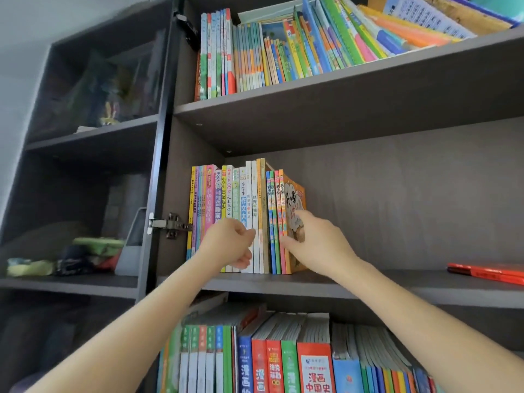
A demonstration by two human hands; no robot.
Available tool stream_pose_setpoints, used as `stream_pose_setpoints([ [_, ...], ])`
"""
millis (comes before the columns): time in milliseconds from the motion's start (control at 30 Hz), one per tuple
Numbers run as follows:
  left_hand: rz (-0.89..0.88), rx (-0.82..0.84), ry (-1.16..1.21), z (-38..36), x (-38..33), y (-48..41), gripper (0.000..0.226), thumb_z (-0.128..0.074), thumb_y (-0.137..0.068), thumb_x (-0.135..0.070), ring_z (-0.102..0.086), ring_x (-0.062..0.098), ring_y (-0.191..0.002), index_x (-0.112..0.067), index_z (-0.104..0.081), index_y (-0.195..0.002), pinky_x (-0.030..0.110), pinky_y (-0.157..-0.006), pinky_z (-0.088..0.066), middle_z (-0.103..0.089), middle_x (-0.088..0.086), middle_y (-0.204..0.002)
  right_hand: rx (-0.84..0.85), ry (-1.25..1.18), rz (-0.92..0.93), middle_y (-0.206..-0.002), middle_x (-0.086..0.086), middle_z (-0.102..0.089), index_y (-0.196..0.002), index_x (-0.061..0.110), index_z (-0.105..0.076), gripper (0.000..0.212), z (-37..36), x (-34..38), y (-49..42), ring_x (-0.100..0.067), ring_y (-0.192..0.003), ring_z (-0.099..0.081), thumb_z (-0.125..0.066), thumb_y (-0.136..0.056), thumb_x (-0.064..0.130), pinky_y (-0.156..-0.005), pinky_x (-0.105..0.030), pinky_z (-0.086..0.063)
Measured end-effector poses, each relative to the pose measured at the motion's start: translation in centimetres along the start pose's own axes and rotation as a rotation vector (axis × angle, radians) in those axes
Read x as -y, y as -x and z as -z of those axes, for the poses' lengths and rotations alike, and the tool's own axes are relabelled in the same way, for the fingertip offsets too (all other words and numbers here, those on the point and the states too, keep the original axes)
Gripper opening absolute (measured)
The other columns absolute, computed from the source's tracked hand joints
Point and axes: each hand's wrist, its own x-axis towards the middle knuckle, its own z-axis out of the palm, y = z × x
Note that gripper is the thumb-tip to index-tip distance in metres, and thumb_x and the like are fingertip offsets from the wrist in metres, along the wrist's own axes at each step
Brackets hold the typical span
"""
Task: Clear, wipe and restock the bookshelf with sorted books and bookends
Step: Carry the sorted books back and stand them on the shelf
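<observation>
Dark grey bookshelf (382,89); landmark is its middle shelf (382,290).
Side cabinet (93,285) sits off the middle shelf's left end, with crumpled cloth (93,245) inside at about the same level.
Above the middle shelf: packed row of thin picture books (283,55), the ones further right leaning over.
Below the middle shelf: lower row of books (283,361), spines out.
On the middle shelf, at its left end: upright book row (243,199), pushed up to the side wall.
Right hand (317,245) is at the row's free end, above the middle shelf's front edge. Grip is open, fingers straight and flat on the cover of the orange end book (296,194), thumb against the spines.
Left hand (229,245) is in front of the white spines mid-row, fingers curled. Can't tell whether the grip has hold of a book.
Red flat item (487,272) lies at the middle shelf's far right end.
Metal hinge (170,224) is just off the middle shelf's left end, above board level.
</observation>
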Motion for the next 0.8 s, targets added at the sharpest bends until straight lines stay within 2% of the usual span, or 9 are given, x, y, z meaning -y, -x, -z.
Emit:
stream_pose_setpoints([
  [133,0.049,-0.070,0.007,3.0,0.5,4.0,0.022,-0.055,-0.096,-0.022,-0.064,0.013,-0.050,-0.006,-0.063,-0.083,0.023,-0.051,-0.056,-0.068,0.009,-0.066,-0.082,0.019,0.172,-0.110,0.006,-0.067,-0.116,0.023,-0.062,0.028,1.1,3.3,3.8,-0.011,-0.095,-0.062,-0.052,-0.095,0.039,-0.078,-0.028,-0.054],
  [267,0.108,-0.158,-0.016,6.1,2.0,10.1,0.029,-0.056,-0.095,-0.023,-0.063,0.015,-0.050,-0.006,-0.062,-0.073,0.021,-0.048,-0.052,-0.068,0.009,-0.062,0.000,-0.109,0.336,-0.091,0.011,-0.070,-0.096,0.025,-0.071,0.022,0.3,6.3,7.3,-0.007,-0.084,-0.063,-0.054,-0.093,0.039,-0.074,-0.030,-0.053],
  [333,0.173,-0.196,-0.039,7.9,3.2,14.8,0.031,-0.058,-0.094,-0.023,-0.061,0.016,-0.049,-0.006,-0.061,-0.069,0.023,-0.049,-0.052,-0.067,0.008,-0.059,0.135,-0.237,0.402,-0.083,0.011,-0.070,-0.093,0.025,-0.071,0.021,-1.2,8.6,9.8,-0.007,-0.079,-0.063,-0.056,-0.092,0.039,-0.074,-0.033,-0.053],
  [433,0.344,-0.242,-0.123,10.6,5.4,21.5,0.032,-0.059,-0.093,-0.024,-0.061,0.015,-0.048,-0.005,-0.061,-0.068,0.022,-0.049,-0.052,-0.066,0.006,-0.057,0.355,-0.357,0.499,-0.075,0.010,-0.067,-0.089,0.027,-0.070,0.018,-3.7,12.2,13.9,-0.008,-0.074,-0.062,-0.057,-0.091,0.039,-0.072,-0.030,-0.051],
  [467,0.420,-0.262,-0.139,12.0,6.2,24.4,0.032,-0.059,-0.093,-0.023,-0.060,0.014,-0.047,-0.004,-0.061,-0.069,0.022,-0.049,-0.052,-0.066,0.006,-0.056,0.450,-0.407,0.537,-0.074,0.010,-0.067,-0.089,0.028,-0.070,0.018,-4.7,14.2,16.0,-0.009,-0.075,-0.061,-0.057,-0.091,0.040,-0.072,-0.029,-0.050],
  [600,0.613,-0.278,-0.201,16.0,8.6,33.1,0.026,-0.059,-0.094,-0.018,-0.059,0.015,-0.047,-0.002,-0.061,-0.074,0.021,-0.047,-0.052,-0.065,0.009,-0.060,0.656,-0.558,0.641,-0.079,0.010,-0.066,-0.091,0.026,-0.071,0.020,-7.4,19.8,21.8,-0.011,-0.083,-0.060,-0.057,-0.091,0.039,-0.079,-0.033,-0.050],
  [733,0.787,-0.369,-0.253,21.9,10.0,45.6,0.024,-0.058,-0.095,-0.018,-0.059,0.015,-0.048,-0.006,-0.061,-0.074,0.024,-0.051,-0.052,-0.065,0.011,-0.063,0.909,-0.726,0.707,-0.072,0.005,-0.069,-0.086,0.023,-0.072,0.019,-9.2,27.6,29.7,-0.008,-0.067,-0.058,-0.060,-0.090,0.037,-0.070,-0.031,-0.050],
  [800,0.881,-0.438,-0.263,25.1,10.7,52.3,0.024,-0.058,-0.094,-0.018,-0.058,0.014,-0.045,-0.004,-0.061,-0.074,0.024,-0.048,-0.051,-0.064,0.011,-0.060,1.044,-0.806,0.720,-0.071,0.002,-0.071,-0.086,0.018,-0.073,0.020,-10.0,31.7,34.2,-0.009,-0.066,-0.063,-0.062,-0.090,0.035,-0.069,-0.029,-0.050],
])
